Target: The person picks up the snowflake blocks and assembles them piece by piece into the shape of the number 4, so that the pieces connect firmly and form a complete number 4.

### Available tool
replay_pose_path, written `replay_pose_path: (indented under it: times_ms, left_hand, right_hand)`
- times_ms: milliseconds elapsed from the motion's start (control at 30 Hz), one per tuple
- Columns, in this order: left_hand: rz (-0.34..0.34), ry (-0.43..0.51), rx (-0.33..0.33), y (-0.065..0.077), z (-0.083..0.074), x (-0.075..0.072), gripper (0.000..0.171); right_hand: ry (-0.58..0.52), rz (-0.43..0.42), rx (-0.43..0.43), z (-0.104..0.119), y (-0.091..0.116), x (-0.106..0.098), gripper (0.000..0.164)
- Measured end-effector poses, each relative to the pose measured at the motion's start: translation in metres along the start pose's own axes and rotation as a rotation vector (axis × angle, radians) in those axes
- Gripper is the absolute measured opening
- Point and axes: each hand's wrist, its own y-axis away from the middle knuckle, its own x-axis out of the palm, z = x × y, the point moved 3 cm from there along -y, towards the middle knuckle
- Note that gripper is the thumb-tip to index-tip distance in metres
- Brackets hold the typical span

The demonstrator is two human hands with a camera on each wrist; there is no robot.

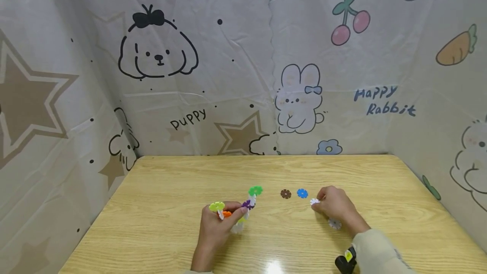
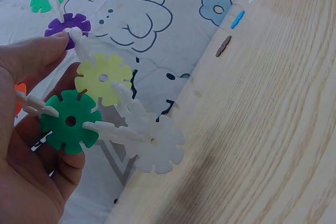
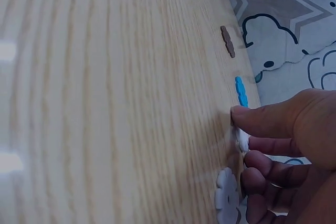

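Hands point(image 1: 217, 226) point(image 1: 336, 203) grip linked discs point(image 2: 97, 89) at left, a white disc point(image 1: 313, 201) at right.

Cartoon-printed cloth point(image 1: 239, 75) behind a wooden table point(image 1: 289, 236)

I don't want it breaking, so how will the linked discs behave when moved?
Slotted together at their edges, the linked discs might twist or pop apart. They look thin and plastic, so are probably light and individually stiff. Unevenly spread, they may tip.
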Motion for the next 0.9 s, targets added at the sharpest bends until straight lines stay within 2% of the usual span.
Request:
replay_pose_path:
  times_ms: [167,367,567,767,900]
  left_hand:
    - [0.004,0.001,-0.006,0.001,0.001,0.000,0.008]
    - [0.010,0.015,-0.003,0.001,0.001,0.000,0.008]
    - [-0.011,0.019,-0.019,0.002,0.000,-0.002,0.008]
    - [-0.011,0.034,-0.009,0.002,0.000,-0.002,0.008]
    - [-0.015,0.036,-0.014,0.002,0.000,-0.002,0.008]
  right_hand:
    - [-0.016,-0.002,0.031,0.002,-0.001,0.002,0.024]
    - [-0.099,-0.022,0.070,0.004,0.001,-0.001,0.019]
    - [-0.111,-0.008,0.038,0.005,0.004,-0.003,0.009]
    - [-0.085,-0.005,-0.012,0.008,0.007,-0.001,0.011]
    - [-0.108,-0.022,-0.042,0.015,0.011,-0.002,0.011]
